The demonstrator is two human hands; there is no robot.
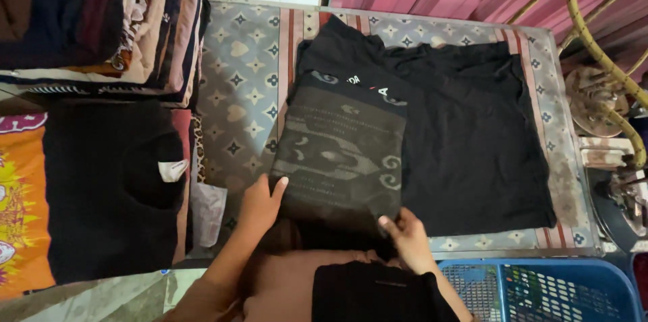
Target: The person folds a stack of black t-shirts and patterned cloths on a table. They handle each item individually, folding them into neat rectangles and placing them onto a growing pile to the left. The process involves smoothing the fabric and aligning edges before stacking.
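Note:
A black T-shirt (466, 140) lies spread on a patterned table (243, 86). On its left part rests a folded dark piece with a grey printed pattern (341, 150). My left hand (260, 202) presses on the near left corner of that folded piece. My right hand (407, 235) grips its near right corner, thumb on top. Another black garment (374, 291) hangs over my lap below the hands.
A tall stack of folded clothes (101, 18) stands at the far left. A black garment with a white tag (111, 187) and an orange cloth (20, 207) lie left. A blue plastic basket (540, 288) sits near right. A rattan chair (601, 45) stands at the right.

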